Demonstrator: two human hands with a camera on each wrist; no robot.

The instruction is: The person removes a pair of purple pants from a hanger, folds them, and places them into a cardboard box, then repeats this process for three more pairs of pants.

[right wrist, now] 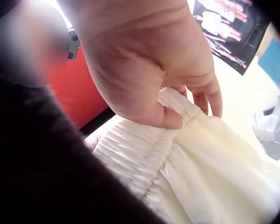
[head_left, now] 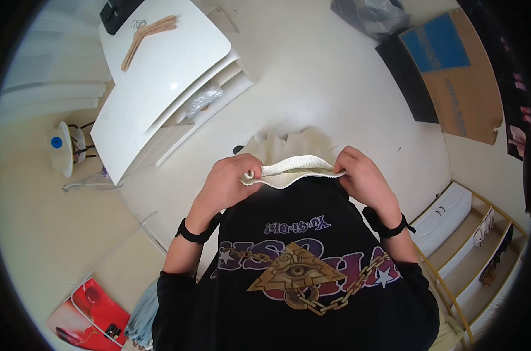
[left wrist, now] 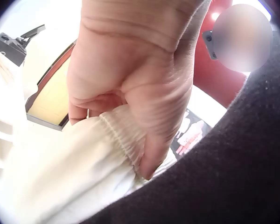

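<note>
A cream garment [head_left: 289, 143] with a gathered elastic waistband [head_left: 297, 162] hangs in front of the person's black printed shirt. At the left end of the waistband, the left hand [head_left: 227, 178] pinches the edge between thumb and fingers. The right hand [head_left: 365, 180] grips the opposite end the same way, so the band stretches between them with its opening slightly parted. The left wrist view has the left thumb [left wrist: 154, 154] over the band. In the right wrist view, the ribbed elastic [right wrist: 140, 142] runs below the right thumb [right wrist: 165, 116], with pale fabric falling away beneath.
A white table [head_left: 177, 76] at upper left carries wooden hangers [head_left: 145, 38] and a black object [head_left: 118, 14]. Clear plastic [head_left: 204, 99] lies on its lower shelf. A cardboard box [head_left: 461, 88] and grey plastic bag [head_left: 373, 17] are at upper right, a shelf unit [head_left: 452, 234] at lower right.
</note>
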